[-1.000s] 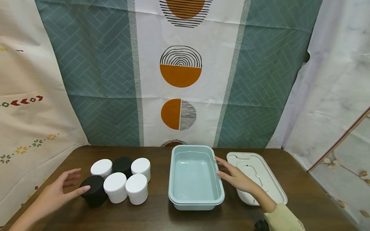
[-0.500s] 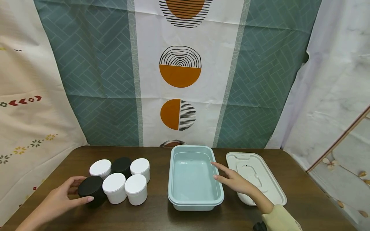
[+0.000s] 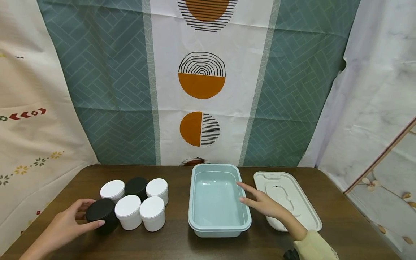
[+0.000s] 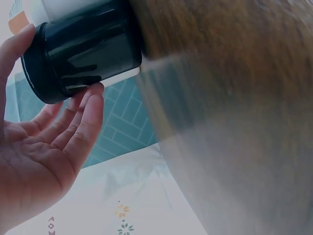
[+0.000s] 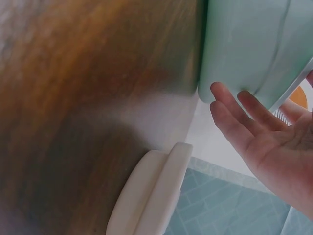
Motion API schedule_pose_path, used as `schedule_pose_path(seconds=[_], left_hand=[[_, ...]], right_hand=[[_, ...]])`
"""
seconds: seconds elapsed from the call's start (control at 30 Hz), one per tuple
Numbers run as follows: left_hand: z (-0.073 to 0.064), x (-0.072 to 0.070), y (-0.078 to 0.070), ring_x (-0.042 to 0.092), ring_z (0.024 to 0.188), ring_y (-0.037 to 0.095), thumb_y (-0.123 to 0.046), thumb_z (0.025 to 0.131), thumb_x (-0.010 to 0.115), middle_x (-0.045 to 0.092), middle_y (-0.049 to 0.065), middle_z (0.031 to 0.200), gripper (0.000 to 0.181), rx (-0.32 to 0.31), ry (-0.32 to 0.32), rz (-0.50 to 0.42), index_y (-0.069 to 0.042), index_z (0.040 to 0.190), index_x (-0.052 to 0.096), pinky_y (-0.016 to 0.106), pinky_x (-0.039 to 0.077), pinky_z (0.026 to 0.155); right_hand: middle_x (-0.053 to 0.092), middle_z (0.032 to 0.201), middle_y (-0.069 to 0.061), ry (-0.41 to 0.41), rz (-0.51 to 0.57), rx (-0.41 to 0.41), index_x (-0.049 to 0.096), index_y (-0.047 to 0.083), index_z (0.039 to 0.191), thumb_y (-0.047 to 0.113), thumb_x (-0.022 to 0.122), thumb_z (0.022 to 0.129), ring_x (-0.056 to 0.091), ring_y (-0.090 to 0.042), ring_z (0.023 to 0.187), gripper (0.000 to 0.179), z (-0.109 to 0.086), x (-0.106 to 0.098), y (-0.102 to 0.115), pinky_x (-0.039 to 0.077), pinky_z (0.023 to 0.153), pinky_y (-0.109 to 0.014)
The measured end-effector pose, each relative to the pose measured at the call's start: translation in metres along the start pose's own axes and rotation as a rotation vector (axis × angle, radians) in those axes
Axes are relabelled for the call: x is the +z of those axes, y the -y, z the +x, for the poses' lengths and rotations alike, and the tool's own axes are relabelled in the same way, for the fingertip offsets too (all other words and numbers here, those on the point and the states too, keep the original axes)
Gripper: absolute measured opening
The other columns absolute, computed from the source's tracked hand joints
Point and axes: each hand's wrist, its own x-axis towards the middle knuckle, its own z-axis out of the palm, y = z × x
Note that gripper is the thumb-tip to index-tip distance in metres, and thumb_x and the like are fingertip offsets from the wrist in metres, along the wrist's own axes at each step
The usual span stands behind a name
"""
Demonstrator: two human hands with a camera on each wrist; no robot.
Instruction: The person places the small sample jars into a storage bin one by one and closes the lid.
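1. Evidently, the near black tub (image 3: 101,213) is held by the left hand (image 3: 66,222) at the frame's lower left, fingers curved round its far side, thumb set against its front.
2. The tub is stood upright, lid uppermost, its axis vertical; being round, no sideways heading is given.
3. Stiff walls and a smooth, slightly slippery skin are to be expected; its weight cannot be judged. It is best gripped across the sides, below the lid.
4. Right of centre, the right hand (image 3: 261,204) is poised loosely at the rim of the blue basin (image 3: 219,229), fingers extended and parted, nothing visibly gripped; firm contact cannot be told. The basin's long axis is pointed away from the viewer.
5. Beyond, at mid-right, a white lid (image 3: 279,184) is laid flat.
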Motion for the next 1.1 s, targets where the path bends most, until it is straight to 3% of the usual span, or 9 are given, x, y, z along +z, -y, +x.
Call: schedule_pose_path(seconds=[0.5,0.57,0.67,0.77,0.8,0.93,1.0,1.03,1.1], left_hand=[[-0.003,-0.015,-0.005,0.06,0.084,0.036,-0.04,0.07,0.076,0.059,0.023,0.102,0.066,0.005,-0.102,0.059,0.003,0.112,0.049,0.032,0.046,0.059],[-0.003,-0.018,-0.008,0.062,0.081,0.022,-0.038,0.07,0.077,0.059,0.023,0.102,0.065,0.007,-0.128,0.046,0.003,0.112,0.049,0.037,0.043,0.063],[-0.004,-0.022,-0.012,0.054,0.074,-0.005,-0.036,0.068,0.079,0.061,0.021,0.101,0.064,0.021,-0.176,0.035,0.001,0.112,0.051,0.034,0.043,0.063],[-0.006,-0.026,-0.019,0.042,0.07,-0.019,-0.032,0.065,0.081,0.063,-0.004,0.094,0.06,0.056,-0.241,0.007,-0.003,0.11,0.053,0.019,0.041,0.057],[-0.006,-0.027,-0.022,0.041,0.07,-0.02,-0.031,0.064,0.082,0.063,-0.005,0.093,0.06,0.066,-0.257,0.0,-0.004,0.109,0.054,0.015,0.04,0.053],[-0.006,-0.031,-0.037,0.045,0.07,-0.018,-0.028,0.063,0.083,0.053,-0.027,0.087,0.058,0.107,-0.3,-0.031,-0.007,0.109,0.055,0.011,0.038,0.054],[-0.005,-0.032,-0.046,0.046,0.07,-0.018,-0.029,0.062,0.083,0.058,-0.016,0.09,0.059,0.114,-0.302,-0.03,-0.008,0.109,0.055,0.011,0.038,0.054],[-0.004,-0.032,-0.051,0.047,0.07,-0.018,-0.029,0.062,0.084,0.058,-0.017,0.089,0.058,0.127,-0.306,-0.032,-0.009,0.109,0.055,0.011,0.038,0.054],[-0.003,-0.032,-0.061,0.048,0.071,-0.018,-0.027,0.061,0.084,0.061,-0.004,0.092,0.059,0.152,-0.307,-0.041,-0.009,0.109,0.055,0.012,0.039,0.054]], right_hand=[[0.028,0.146,-0.016,-0.009,-0.011,0.008,0.028,0.009,0.143,0.03,0.051,0.093,0.024,-0.037,0.132,0.059,0.001,0.001,-0.002,0.025,0.1,-0.06],[0.028,0.146,-0.016,-0.011,-0.011,0.011,0.028,0.009,0.143,0.03,0.051,0.093,0.024,-0.037,0.132,0.059,0.001,0.001,-0.003,0.024,0.1,-0.06],[0.028,0.145,-0.016,-0.009,-0.012,0.01,0.029,0.009,0.143,0.03,0.051,0.093,0.023,-0.037,0.133,0.059,0.001,0.001,-0.002,0.024,0.1,-0.06],[0.028,0.145,-0.018,-0.004,-0.02,0.002,0.029,0.01,0.143,0.028,0.051,0.093,0.024,-0.038,0.132,0.057,0.0,0.002,-0.002,0.024,0.1,-0.06],[0.028,0.145,-0.018,-0.006,-0.021,0.003,0.029,0.01,0.143,0.028,0.051,0.093,0.024,-0.038,0.132,0.057,0.0,0.002,-0.001,0.024,0.1,-0.06],[0.028,0.145,-0.018,-0.006,-0.027,-0.001,0.029,0.011,0.143,0.028,0.051,0.093,0.023,-0.039,0.132,0.057,0.0,0.002,-0.001,0.024,0.099,-0.061],[0.028,0.145,-0.018,-0.008,-0.024,0.002,0.03,0.01,0.143,0.028,0.051,0.093,0.023,-0.039,0.132,0.057,0.0,0.002,0.0,0.024,0.099,-0.061],[0.028,0.145,-0.019,-0.006,-0.024,0.0,0.029,0.01,0.143,0.027,0.051,0.093,0.023,-0.04,0.132,0.057,0.0,0.002,0.0,0.024,0.099,-0.061],[0.028,0.145,-0.019,-0.006,-0.018,0.003,0.029,0.009,0.142,0.027,0.051,0.093,0.023,-0.04,0.132,0.057,0.0,0.003,0.001,0.024,0.099,-0.061]])
